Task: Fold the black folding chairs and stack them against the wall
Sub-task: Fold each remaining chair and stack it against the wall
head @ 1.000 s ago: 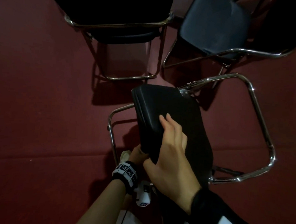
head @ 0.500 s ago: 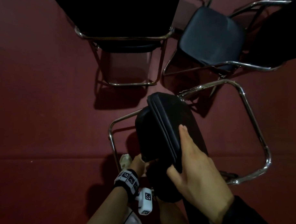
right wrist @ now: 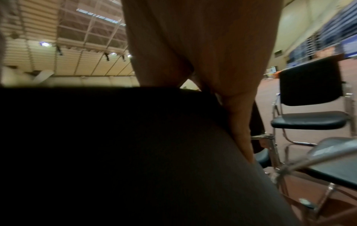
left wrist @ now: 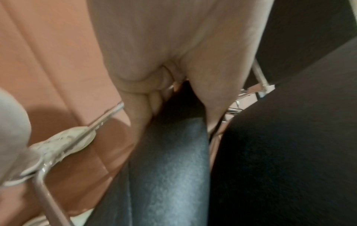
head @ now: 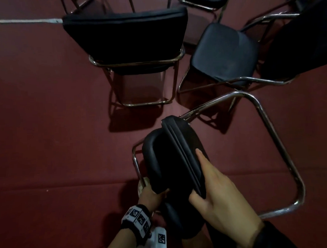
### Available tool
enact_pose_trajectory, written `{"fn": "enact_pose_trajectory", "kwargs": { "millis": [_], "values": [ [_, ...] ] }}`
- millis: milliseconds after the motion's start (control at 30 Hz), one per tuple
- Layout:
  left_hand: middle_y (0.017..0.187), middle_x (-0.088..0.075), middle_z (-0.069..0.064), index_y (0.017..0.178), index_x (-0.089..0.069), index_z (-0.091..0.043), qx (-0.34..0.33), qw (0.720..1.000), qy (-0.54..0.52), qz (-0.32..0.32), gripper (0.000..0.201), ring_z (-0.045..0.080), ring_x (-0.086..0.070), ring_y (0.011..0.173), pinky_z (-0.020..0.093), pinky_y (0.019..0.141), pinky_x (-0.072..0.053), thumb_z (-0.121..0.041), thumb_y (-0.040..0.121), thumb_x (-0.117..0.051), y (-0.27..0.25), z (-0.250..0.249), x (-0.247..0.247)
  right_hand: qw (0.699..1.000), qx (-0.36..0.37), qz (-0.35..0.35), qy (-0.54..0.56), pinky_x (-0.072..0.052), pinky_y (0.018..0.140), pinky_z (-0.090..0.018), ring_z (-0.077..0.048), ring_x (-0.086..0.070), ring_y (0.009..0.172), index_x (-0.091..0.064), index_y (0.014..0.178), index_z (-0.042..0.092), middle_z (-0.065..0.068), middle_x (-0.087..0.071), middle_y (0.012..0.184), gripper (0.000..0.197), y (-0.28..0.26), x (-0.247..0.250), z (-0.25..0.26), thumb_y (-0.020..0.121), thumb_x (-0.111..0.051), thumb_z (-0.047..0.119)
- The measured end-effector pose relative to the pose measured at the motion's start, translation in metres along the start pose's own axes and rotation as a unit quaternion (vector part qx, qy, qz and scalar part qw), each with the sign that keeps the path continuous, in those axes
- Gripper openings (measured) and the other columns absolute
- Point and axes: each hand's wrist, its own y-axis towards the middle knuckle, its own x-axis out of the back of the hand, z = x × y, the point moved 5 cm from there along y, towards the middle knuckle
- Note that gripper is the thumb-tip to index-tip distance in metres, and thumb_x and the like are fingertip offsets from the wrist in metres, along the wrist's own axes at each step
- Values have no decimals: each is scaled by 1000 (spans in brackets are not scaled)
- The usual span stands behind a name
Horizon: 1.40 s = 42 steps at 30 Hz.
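Dark red carpet (head: 48, 128) across the whole head view, crossed by a pale seam far back on the left. Nearest, one black folding chair (head: 171, 160) partly collapsed, padded seat and backrest brought face to face, long axis running from the body outward and a little left, narrow padded edge uppermost. Chrome frame (head: 278, 147) of that chair splayed out to the right, flat loop low over the carpet. Right hand (head: 220, 192) laid along the right face of the pad, index finger straight and pointing away, thumb tucked under the near corner, pinching it. Left hand (head: 150, 196) low on the left, fingers hidden under the pad's near end, wrist wearing a marker band (head: 138, 219). Beyond, an unfolded chair (head: 130, 43) seen from behind, and a second open chair (head: 225, 53) to its right, seat up. Left wrist view: left hand (left wrist: 168, 65) with fingers curled round the black pad edge (left wrist: 170, 168), thumb down the other side, chrome tube (left wrist: 81, 134) just left of it. Right wrist view, blurred: right hand (right wrist: 222, 73) flat against a dark padded surface (right wrist: 115, 152) filling the lower left, thumb wrapped behind its edge; hall ceiling (right wrist: 67, 45) above, open chair (right wrist: 311, 100) standing at right.
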Motion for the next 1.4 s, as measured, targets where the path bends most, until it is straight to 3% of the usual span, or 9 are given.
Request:
{"fn": "enact_pose_trajectory", "kwargs": {
  "millis": [133, 567, 667, 767, 867, 1000, 1067, 1300, 1400],
  "values": [
    [101, -74, 2, 107, -67, -25, 10, 1000, 4, -6, 70, 11, -74, 83, 20, 62, -57, -57, 48, -85, -28, -24, 20, 999, 2, -6, 47, -41, 114, -34, 0, -38, 142, -8, 161, 36, 16, -37, 158, 91, 2, 12, 0, 89, -65, 39],
    [98, -72, 3, 108, -66, -17, 36, 997, 60, -28, 39, 21, -69, 89, 30, 83, -55, -34, 78, -84, -54, -20, 54, 999, -10, -12, -44, -51, 98, -31, -10, -53, 123, -34, 150, 32, 9, -52, 138, 71, -4, 5, -4, 85, -58, 50],
    [100, -74, 6, 111, -68, -14, 52, 997, 45, -28, 44, 23, -71, 92, 35, 87, -58, -33, 75, -86, -57, -11, 61, 971, -35, -82, -223, -41, 102, -48, -28, -35, 131, -50, 141, 35, -2, -39, 147, 69, -17, 19, 14, 79, -51, 65],
    [97, -75, 7, 111, -69, -14, 76, 996, 24, -27, 55, 25, -73, 89, 43, 87, -60, -36, 65, -90, -59, 0, 70, 964, -125, -77, -221, -26, 107, -69, -49, -15, 144, -39, 141, 60, -6, 6, 167, 73, -22, 18, 11, 72, -50, 80],
    [95, -76, 10, 106, -71, -16, 101, 994, -7, -33, 69, 31, -74, 87, 49, 85, -60, -40, 46, -93, -43, 25, 85, 978, -189, -24, -85, -42, 108, -57, -43, -40, 138, -20, 148, 63, 4, 36, 160, 85, -20, 7, -11, 72, -54, 81],
    [97, -76, 11, 111, -71, -13, 103, 994, -16, -23, 65, 30, -74, 88, 45, 86, -60, -36, 55, -95, -45, 33, 105, 984, -167, -1, -61, -52, 92, -43, -31, -62, 109, -5, 146, 67, -2, -44, 138, 77, -16, -9, -2, 83, -49, 69],
    [99, -74, 10, 115, -68, -11, 102, 994, -14, -21, 54, 28, -72, 90, 41, 86, -59, -28, 69, -92, -46, 33, 111, 987, -153, -1, -46, -53, 88, -41, -27, -62, 103, -4, 147, 66, 3, -46, 117, 77, -16, -24, 8, 84, -47, 68],
    [85, -65, 0, 110, -64, -18, 112, 992, 50, -32, 37, 18, -64, 77, 28, 74, -53, -37, 83, -78, -49, 27, 108, 990, -138, 5, -9, -53, 93, -45, -21, -58, 100, 3, 150, 62, 2, -35, 116, 86, -12, -72, 27, 78, -42, 75],
    [104, -69, 6, 122, -66, -17, 110, 987, 106, -42, 45, 20, -63, 84, 29, 80, -53, -47, 89, -67, -51, 24, 106, 992, -120, -5, -21, -55, 90, -40, -20, -58, 96, 2, 153, 56, 1, -33, 115, 84, -13, -75, 35, 85, -47, 67]
  ]
}}
